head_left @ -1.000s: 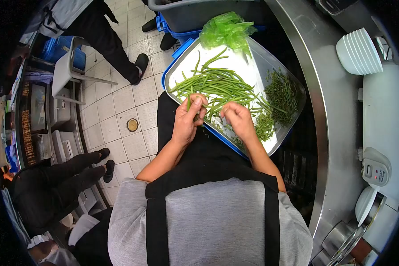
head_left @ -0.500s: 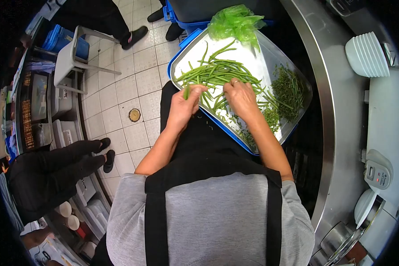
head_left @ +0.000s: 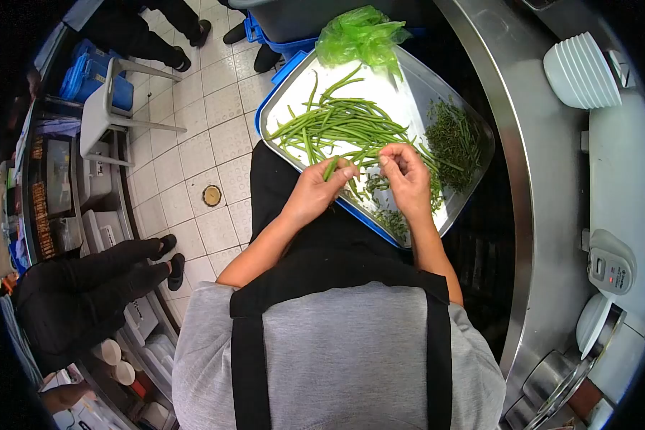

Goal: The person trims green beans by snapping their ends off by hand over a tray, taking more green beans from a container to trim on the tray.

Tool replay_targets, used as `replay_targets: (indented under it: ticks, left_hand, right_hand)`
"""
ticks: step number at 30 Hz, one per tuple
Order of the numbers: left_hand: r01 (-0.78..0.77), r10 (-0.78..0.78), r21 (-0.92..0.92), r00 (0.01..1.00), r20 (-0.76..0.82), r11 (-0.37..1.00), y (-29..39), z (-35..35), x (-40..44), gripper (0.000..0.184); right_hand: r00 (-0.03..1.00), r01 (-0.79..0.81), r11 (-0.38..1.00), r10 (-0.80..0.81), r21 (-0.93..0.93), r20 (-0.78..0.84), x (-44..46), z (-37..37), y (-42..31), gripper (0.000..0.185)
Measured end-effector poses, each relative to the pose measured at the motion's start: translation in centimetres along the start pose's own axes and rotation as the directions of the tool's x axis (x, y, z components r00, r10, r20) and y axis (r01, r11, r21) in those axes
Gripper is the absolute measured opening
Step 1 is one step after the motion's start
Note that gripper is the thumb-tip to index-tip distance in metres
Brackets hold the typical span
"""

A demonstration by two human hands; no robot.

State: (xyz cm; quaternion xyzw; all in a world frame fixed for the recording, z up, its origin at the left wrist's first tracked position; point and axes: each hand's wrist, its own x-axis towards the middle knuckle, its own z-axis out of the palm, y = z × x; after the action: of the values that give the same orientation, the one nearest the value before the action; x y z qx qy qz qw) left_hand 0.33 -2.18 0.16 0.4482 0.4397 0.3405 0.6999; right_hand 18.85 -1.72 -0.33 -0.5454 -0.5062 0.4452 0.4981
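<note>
My left hand [head_left: 319, 190] is closed round green beans, their tips sticking up past the thumb, above the near edge of the tray. Fingers curled into a pinch, my right hand [head_left: 408, 179] is just to its right; a green stem seems to run between the two hands. Whatever those fingertips hold is too small to make out. Long green beans [head_left: 344, 123] lie heaped in the large tray [head_left: 407, 86] on my lap. At its right side is a pile of dark green trimmings [head_left: 454, 147], with smaller bits nearer me.
A green plastic bag [head_left: 362, 41] lies at the tray's far edge. Right of it runs a steel counter [head_left: 505, 143] with stacked white bowls [head_left: 580, 72]. On the left are a stool [head_left: 100, 107] and people's dark-clad legs [head_left: 107, 276].
My left hand has moved right, still closed round beans. My right hand has come back from the bean heap to a pinch near it. People at the upper left have shifted their feet.
</note>
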Motion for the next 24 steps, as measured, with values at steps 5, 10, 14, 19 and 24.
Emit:
replay_targets:
  ticks: [5, 10, 14, 19, 24]
  left_hand:
    - [-0.085, 0.068, -0.141, 0.990, -0.121, 0.986, 0.0, -0.6, 0.4, 0.021]
    - [-0.094, 0.071, -0.141, 0.984, -0.161, 0.986, 0.1, -0.6, 0.5, 0.022]
    - [-0.121, 0.093, -0.157, 0.980, -0.175, 0.980, 0.4, -0.3, 0.4, 0.020]
    - [-0.134, 0.109, -0.142, 0.980, -0.166, 0.981, 0.6, -0.3, 0.3, 0.022]
    - [-0.226, 0.201, -0.135, 0.964, -0.172, 0.965, 0.6, -0.6, -0.3, 0.020]
  right_hand:
    - [0.973, 0.072, 0.949, 0.001, -0.306, 0.232, -1.4, -0.2, -1.1, 0.015]
    - [0.951, 0.241, 0.831, -0.099, -0.501, 0.294, -1.8, 0.2, -1.4, 0.013]
    - [0.963, 0.172, 0.863, -0.045, -0.475, 0.267, -1.5, -0.1, -1.2, 0.012]
    - [0.976, 0.092, 0.918, -0.007, -0.386, 0.216, -1.1, -0.1, -1.2, 0.009]
    - [0.987, -0.158, 0.985, 0.160, 0.075, -0.024, 0.5, -1.5, 2.8, 0.015]
